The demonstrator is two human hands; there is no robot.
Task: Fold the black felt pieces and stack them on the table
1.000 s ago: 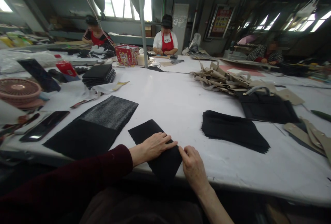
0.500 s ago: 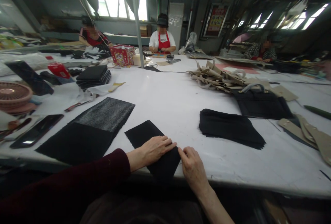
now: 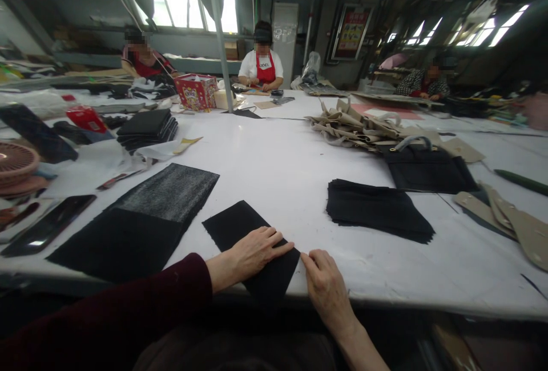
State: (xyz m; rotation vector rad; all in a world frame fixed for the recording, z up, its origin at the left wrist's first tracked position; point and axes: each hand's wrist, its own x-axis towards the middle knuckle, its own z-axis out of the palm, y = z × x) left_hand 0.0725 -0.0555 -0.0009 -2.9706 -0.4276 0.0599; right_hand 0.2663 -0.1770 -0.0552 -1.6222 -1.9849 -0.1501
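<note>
A black fabric piece (image 3: 233,224) lies slantwise at the table's near edge, its lower end reaching over the edge. My left hand (image 3: 256,254) rests flat on it, fingers stretched toward its right side. At its right corner, the thumb and forefinger of my right hand (image 3: 323,279) are pinched together; the other fingers are curled. To the left is a larger stack of black fabric (image 3: 124,240), with a grey speckled piece (image 3: 173,191) at its far end. A fanned pile of black pieces (image 3: 372,211) lies to the right.
Beyond the pile sit a black handbag (image 3: 428,168) and a heap of beige strips (image 3: 355,125). Beige pieces (image 3: 509,214) lie far right. At left are a phone (image 3: 51,225), a pink fan (image 3: 17,160) and folded black cloth (image 3: 148,125). Several co-workers sit across the white table (image 3: 265,154).
My right hand has shifted slightly down and right at the fabric's corner. My left hand stays flat on the piece. The whole view has swung a little.
</note>
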